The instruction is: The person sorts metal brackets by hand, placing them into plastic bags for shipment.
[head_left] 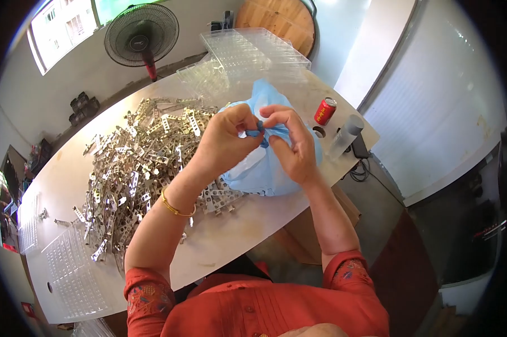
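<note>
Bright daylight, blown-out window (64, 32) upper L, fisheye distort., blk corners

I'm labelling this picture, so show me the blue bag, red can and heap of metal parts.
Blue bag (264, 174): head view, its lower part.
Red can (324, 112): head view, middle of its side.
Heap of metal parts (144, 168): head view, its middle.

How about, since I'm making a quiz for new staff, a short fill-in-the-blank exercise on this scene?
1. The left hand pinches a plastic bag coloured ____.
2. In the picture, the pile of metal parts lies mostly to the ____ of the bag.
3. The drink can is mainly ____ in colour.

Missing words: blue; left; red.
</note>
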